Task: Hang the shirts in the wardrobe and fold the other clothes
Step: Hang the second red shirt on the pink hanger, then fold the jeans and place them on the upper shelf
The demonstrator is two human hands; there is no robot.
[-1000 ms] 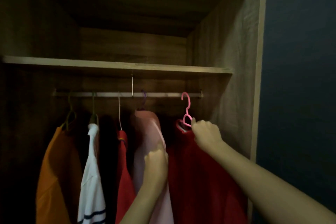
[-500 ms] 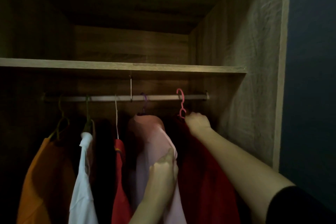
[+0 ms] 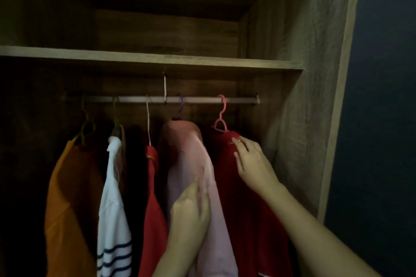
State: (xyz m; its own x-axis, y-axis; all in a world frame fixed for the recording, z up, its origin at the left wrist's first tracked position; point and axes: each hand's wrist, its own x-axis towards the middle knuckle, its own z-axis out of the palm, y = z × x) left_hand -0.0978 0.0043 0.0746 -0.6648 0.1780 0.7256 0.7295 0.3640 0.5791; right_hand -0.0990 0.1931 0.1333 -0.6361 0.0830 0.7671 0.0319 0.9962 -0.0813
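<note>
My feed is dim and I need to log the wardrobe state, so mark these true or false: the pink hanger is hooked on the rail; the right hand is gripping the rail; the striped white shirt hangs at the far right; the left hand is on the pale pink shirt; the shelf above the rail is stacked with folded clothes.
1. The pink hanger is hooked on the rail. True.
2. The right hand grips the rail. False: it rests on the dark red shirt, below the hanger.
3. The striped white shirt hangs at the far right. False: it is second from the left, beside the orange shirt.
4. The left hand is on the pale pink shirt. True.
5. The shelf holds folded clothes. False: none show on it.
</note>
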